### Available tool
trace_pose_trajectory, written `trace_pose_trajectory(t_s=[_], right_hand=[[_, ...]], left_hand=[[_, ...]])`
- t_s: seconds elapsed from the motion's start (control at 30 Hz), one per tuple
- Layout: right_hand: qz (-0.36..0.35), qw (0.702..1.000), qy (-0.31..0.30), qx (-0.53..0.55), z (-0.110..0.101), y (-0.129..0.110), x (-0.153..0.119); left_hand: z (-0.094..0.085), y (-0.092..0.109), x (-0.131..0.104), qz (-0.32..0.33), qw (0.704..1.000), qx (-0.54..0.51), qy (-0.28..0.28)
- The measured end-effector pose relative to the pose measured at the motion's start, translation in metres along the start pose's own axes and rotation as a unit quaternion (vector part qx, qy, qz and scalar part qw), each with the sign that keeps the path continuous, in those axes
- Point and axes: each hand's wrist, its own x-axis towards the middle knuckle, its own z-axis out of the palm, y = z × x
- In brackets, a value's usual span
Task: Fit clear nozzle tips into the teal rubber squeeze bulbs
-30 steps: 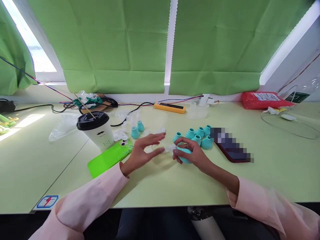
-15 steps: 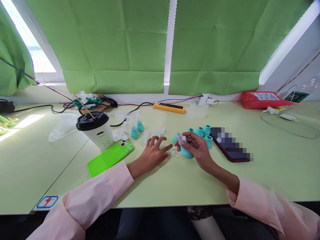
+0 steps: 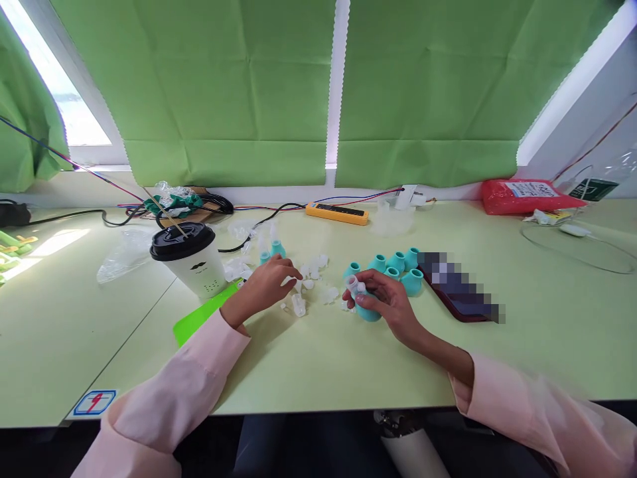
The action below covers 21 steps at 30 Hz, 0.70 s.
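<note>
My right hand (image 3: 391, 302) is closed around a teal squeeze bulb (image 3: 369, 312) and a clear plastic nozzle piece (image 3: 354, 284) at its mouth. How firmly the nozzle is seated I cannot tell. My left hand (image 3: 269, 282) is over the table by the green phone case, fingers apart, palm down, with nothing visible in it. Just beyond its fingers stand two teal bulbs with clear tops (image 3: 277, 248), partly hidden by the hand. Small translucent plastic pieces (image 3: 298, 304) lie scattered between my hands. Several open-mouthed teal bulbs (image 3: 412, 282) are grouped behind my right hand.
A lidded paper cup (image 3: 192, 262) with a stick stands at left, beside a bright green phone case (image 3: 199, 322). To the right lies a dark phone (image 3: 458, 289). An orange power strip (image 3: 337, 214), cables and a red package (image 3: 530, 197) are along the back.
My left hand has moved left from among the clear pieces toward the two bulbs near the cup, uncovering the pieces. My right hand still holds its bulb, now slightly turned.
</note>
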Motion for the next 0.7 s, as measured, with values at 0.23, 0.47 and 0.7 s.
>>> trace_pose_trajectory(t_s=[0.23, 0.47, 0.7], right_hand=[[0.000, 1.000, -0.026, -0.006, 0.002, 0.006, -0.003], [0.003, 0.999, -0.037, -0.025, 0.005, 0.008, -0.004], [-0.027, 0.987, -0.013, -0.155, 0.008, 0.015, -0.005]], left_hand=[[0.018, -0.007, 0.000, 0.028, 0.998, 0.050, -0.017], [0.015, -0.007, 0.002, 0.057, 0.997, 0.043, 0.013], [0.001, 0.029, -0.001, -0.055, 0.906, -0.393, 0.148]])
